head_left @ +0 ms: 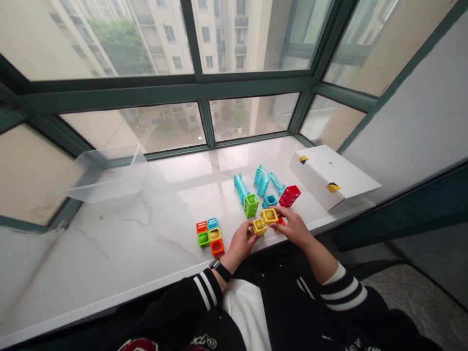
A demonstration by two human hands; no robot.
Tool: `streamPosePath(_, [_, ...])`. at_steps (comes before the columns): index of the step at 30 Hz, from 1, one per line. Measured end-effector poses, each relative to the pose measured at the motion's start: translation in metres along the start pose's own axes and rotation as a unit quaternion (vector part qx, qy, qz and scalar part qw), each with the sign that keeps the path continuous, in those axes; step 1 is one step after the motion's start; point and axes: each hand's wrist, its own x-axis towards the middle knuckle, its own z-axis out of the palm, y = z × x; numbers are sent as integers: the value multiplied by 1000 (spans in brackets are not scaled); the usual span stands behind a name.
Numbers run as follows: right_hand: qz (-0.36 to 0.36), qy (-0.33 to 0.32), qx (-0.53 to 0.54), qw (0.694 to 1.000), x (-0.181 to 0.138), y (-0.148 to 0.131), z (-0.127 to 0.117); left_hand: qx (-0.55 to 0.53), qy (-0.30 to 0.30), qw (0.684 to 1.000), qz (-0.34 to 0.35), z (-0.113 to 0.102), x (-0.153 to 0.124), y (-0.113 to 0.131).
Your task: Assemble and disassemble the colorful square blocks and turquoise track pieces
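Observation:
My left hand (pixel 241 242) is closed on a yellow toy block (pixel 259 227) near the sill's front edge. Against it, slightly higher and to the right, is a second yellow toy block (pixel 269 216), gripped by my right hand (pixel 292 225). The two yellow blocks touch; whether they are joined I cannot tell. A green block (pixel 251 205) stands just beyond them, beside a blue block (pixel 270 201). Past my right fingers lies a red block (pixel 290 196). An orange-red piece (pixel 281 222) shows partly behind my right hand.
Left of my hands sits a cluster of coloured blocks (pixel 215 234). Light-blue track pieces (pixel 262 180) lie farther back. A clear plastic bin (pixel 120 183) stands at the left, a white box (pixel 334 170) at the right. Windows border the marble sill (pixel 146 243).

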Motion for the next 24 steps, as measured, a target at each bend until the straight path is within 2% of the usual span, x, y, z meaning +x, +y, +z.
streamPosePath(8, [5, -28, -12, 1000, 3, 0, 9, 9, -3, 1000, 8, -2, 1, 4])
streamPosePath(16, [12, -60, -40, 997, 4, 17, 27, -6, -1, 1000, 19, 0, 2, 1])
streamPosePath(24, [0, -78, -63, 995, 3, 22, 27, 4, -2, 1000, 23, -1, 1, 2])
